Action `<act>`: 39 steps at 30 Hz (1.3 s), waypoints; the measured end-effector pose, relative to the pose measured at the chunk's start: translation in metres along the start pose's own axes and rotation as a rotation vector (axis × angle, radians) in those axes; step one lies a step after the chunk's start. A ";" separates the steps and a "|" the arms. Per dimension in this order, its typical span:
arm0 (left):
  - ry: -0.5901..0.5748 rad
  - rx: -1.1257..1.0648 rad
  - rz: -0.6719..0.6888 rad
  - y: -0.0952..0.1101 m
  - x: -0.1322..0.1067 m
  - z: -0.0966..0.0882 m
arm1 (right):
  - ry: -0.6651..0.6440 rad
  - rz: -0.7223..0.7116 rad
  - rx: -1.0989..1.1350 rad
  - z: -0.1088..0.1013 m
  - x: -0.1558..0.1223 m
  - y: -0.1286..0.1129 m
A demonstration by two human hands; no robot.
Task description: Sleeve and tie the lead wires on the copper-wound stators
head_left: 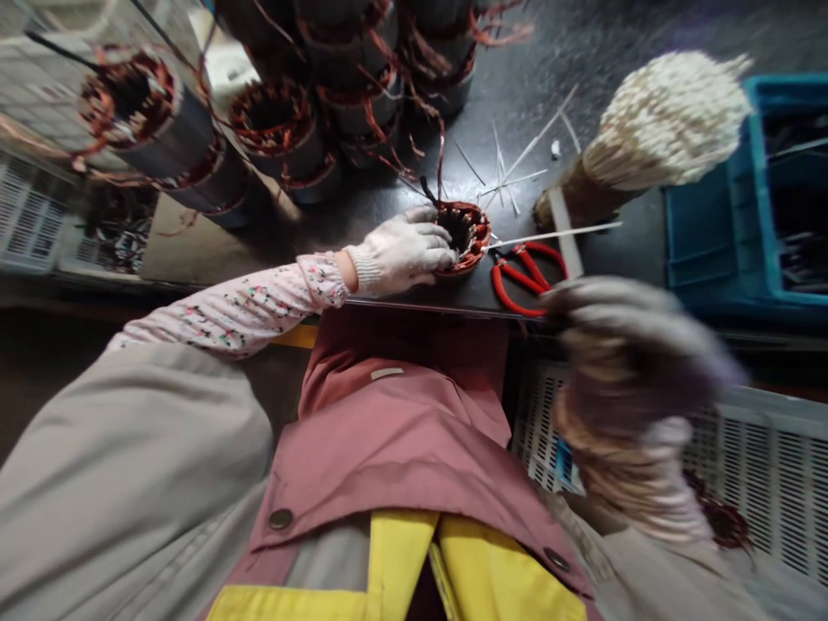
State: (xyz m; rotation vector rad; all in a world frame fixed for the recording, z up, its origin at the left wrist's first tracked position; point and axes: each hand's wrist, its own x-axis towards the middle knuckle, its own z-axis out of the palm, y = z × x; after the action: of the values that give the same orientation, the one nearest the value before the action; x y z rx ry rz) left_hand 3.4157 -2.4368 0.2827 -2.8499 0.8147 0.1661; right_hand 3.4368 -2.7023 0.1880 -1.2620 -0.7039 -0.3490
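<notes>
My left hand (401, 254), in a white knit glove, grips a small motor stator (461, 237) with red-brown copper windings, which stands on its side on the dark bench (621, 250). My right hand (637, 366), also gloved, is blurred by motion and hangs just past the bench's near edge. Whether it holds anything is hidden by the blur. Red-handled scissors (525, 278) lie just beyond it. A thin white strip (553, 235) extends from beside the stator's rim.
Several wound stators (278, 129) with loose copper leads stand and lie at the far left. Loose white strips (511, 172) lie on the bench. A large bundle of white-tipped sticks (666, 121) rests beside a blue plastic crate (718, 224). White perforated crates (763, 474) sit below the bench.
</notes>
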 end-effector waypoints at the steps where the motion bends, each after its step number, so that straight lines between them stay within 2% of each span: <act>1: 0.030 -0.035 -0.028 0.001 0.001 0.004 | -0.040 -0.015 0.057 0.013 -0.021 -0.003; 3: 0.076 -0.076 -0.071 0.004 0.002 0.009 | -0.113 -0.019 0.167 0.035 -0.058 -0.002; 5: 0.089 -0.076 -0.092 0.008 0.003 0.010 | -0.147 0.033 0.235 0.049 -0.083 0.003; 8: 0.100 -0.057 -0.106 0.011 0.003 0.008 | -0.165 0.154 0.281 0.056 -0.098 0.008; 14: 0.101 -0.017 -0.090 0.011 0.004 0.008 | -0.116 0.330 0.278 0.054 -0.088 0.003; 23: 0.070 -0.005 -0.128 0.014 0.004 0.004 | -0.078 0.409 0.279 0.051 -0.089 -0.007; 26: 0.063 -0.024 -0.148 0.013 0.004 0.004 | -0.051 0.430 0.251 0.063 -0.084 0.003; 28: 0.071 -0.045 -0.158 0.012 0.003 0.006 | -0.001 0.379 0.248 0.077 -0.076 0.017; 31: 0.155 -0.091 -0.199 0.012 -0.002 0.012 | 0.039 0.241 0.196 0.101 -0.059 0.039; 33: 0.251 -0.128 -0.249 0.015 -0.006 0.017 | 0.043 0.221 0.132 0.109 -0.049 0.047; 36: 0.388 -0.180 -0.273 0.019 -0.010 0.024 | 0.129 0.244 0.104 0.108 -0.042 0.046; 39: 0.446 -0.208 -0.225 0.022 -0.011 0.028 | 0.158 0.167 0.059 0.096 -0.037 0.035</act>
State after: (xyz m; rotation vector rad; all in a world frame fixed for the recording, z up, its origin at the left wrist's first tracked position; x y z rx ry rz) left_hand 3.3936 -2.4439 0.2538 -3.1989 0.5603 -0.4546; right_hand 3.4029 -2.6062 0.1505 -1.2134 -0.4676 -0.2845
